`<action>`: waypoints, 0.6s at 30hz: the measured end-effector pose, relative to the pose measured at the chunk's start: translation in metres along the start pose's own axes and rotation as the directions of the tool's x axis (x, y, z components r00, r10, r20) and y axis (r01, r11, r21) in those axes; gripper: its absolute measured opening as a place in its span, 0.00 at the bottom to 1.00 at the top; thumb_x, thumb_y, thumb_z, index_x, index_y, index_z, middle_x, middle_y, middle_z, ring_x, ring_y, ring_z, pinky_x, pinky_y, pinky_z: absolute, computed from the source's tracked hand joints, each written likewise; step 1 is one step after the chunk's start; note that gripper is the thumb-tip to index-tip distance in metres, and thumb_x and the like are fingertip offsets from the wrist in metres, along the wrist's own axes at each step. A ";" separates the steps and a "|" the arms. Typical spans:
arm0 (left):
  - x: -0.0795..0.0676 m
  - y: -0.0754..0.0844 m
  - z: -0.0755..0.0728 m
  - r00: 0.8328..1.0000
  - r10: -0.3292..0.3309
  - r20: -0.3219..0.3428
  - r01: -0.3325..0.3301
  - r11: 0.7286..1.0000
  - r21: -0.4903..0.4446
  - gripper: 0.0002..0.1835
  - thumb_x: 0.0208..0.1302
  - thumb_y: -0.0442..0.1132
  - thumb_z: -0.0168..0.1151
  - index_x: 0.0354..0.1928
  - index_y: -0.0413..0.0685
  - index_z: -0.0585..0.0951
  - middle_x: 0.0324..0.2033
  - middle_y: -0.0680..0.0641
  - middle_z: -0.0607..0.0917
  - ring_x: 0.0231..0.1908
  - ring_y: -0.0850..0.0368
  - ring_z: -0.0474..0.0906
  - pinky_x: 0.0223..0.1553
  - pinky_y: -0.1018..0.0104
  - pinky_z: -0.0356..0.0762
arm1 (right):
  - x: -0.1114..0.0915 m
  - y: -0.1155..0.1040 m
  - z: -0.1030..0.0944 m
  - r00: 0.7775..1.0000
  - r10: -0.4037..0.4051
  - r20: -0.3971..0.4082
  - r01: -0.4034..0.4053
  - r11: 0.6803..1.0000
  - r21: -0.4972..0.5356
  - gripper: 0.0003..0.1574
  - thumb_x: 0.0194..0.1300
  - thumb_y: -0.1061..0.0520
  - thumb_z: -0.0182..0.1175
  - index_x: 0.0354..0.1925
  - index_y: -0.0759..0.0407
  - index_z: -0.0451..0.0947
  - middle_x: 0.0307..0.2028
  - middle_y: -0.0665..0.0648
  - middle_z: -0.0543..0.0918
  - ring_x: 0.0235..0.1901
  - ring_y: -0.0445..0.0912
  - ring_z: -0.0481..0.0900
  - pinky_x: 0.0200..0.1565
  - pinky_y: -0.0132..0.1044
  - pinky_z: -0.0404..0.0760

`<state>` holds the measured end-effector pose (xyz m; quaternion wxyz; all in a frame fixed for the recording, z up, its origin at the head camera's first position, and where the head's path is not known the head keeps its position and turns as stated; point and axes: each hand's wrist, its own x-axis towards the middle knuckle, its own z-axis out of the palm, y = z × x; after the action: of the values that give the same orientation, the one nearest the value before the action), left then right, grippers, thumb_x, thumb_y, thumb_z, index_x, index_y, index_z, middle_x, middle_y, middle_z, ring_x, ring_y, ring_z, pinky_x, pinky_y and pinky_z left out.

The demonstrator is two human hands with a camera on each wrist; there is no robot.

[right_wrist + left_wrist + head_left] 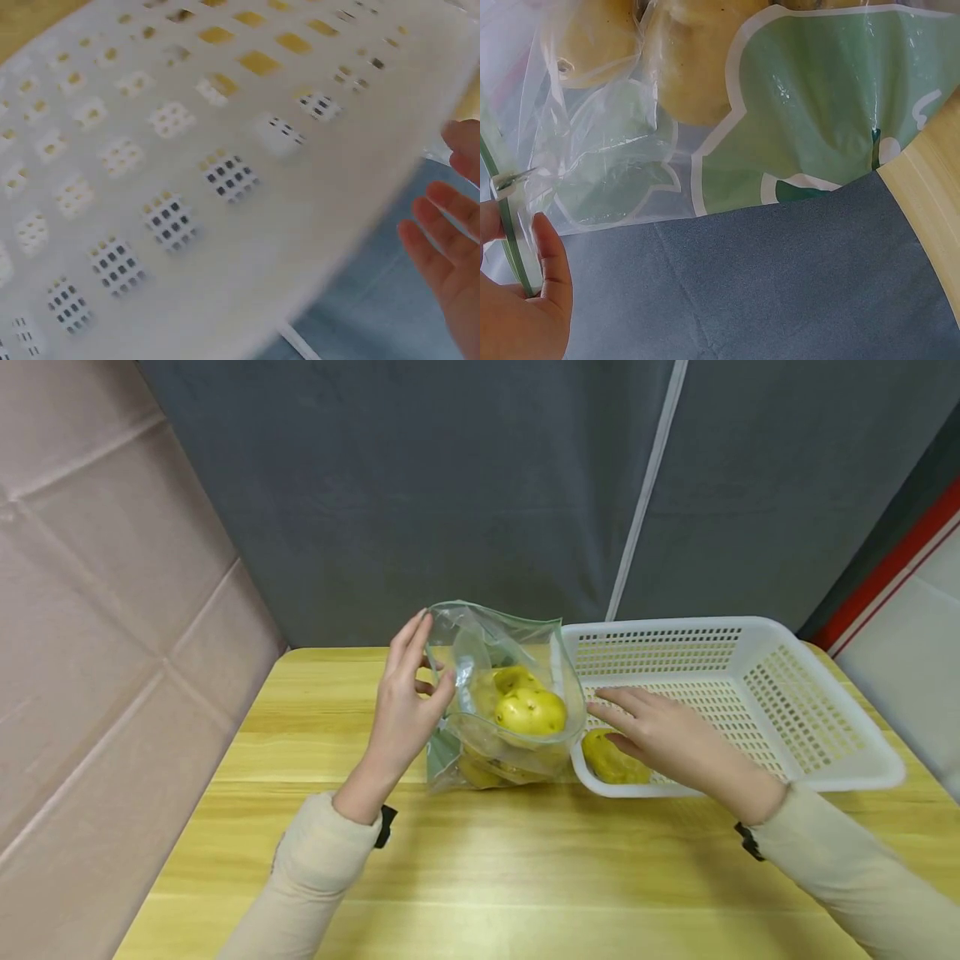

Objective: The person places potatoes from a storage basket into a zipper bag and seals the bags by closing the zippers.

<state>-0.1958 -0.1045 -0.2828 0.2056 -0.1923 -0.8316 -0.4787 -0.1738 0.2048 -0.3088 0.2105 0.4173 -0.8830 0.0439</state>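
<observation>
A clear plastic zip bag [472,727] with green print and a green rim stands on the table, its mouth wide. Several potatoes [531,711] lie inside it; through the plastic in the left wrist view, potatoes [694,60] show above the green leaf-like print. My left hand [408,693] pinches the bag's left rim between thumb and fingers. Over the near left corner of a white plastic basket [817,781], my right hand [663,731] hovers with fingers extended toward the bag, holding nothing. Below those fingers, one potato [611,760] sits in the basket, partly covered by the hand.
The basket's perforated wall fills most of the right wrist view. Both bag and basket stand side by side on a light wooden table [480,877]. A grey curtain [420,502] hangs behind the table, and a pale wall covering [97,635] borders it at left.
</observation>
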 end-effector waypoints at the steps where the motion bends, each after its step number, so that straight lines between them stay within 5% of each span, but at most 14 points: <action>1: 0.000 0.000 0.000 1.000 0.000 -0.001 0.000 1.000 0.001 0.34 0.63 0.28 0.57 0.71 0.38 0.59 0.71 0.40 0.60 0.39 0.53 0.75 0.30 0.79 0.75 | -0.001 0.000 0.002 1.000 -0.002 0.017 0.002 1.000 -0.007 0.34 0.46 0.62 0.73 0.54 0.59 0.76 0.51 0.62 0.81 0.47 0.56 0.81 0.44 0.49 0.83; 18: 0.000 -0.001 0.001 1.000 0.004 0.004 -0.004 1.000 -0.001 0.34 0.64 0.28 0.57 0.71 0.37 0.58 0.71 0.39 0.59 0.38 0.53 0.75 0.30 0.79 0.75 | -0.015 0.009 0.017 0.977 -0.052 0.208 0.061 0.997 -0.039 0.31 0.50 0.59 0.71 0.55 0.56 0.78 0.53 0.60 0.82 0.51 0.54 0.80 0.47 0.48 0.83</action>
<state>-0.1963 -0.1042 -0.2835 0.2048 -0.1949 -0.8313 -0.4785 -0.1784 0.2172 -0.3296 0.1280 0.4397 -0.8886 -0.0256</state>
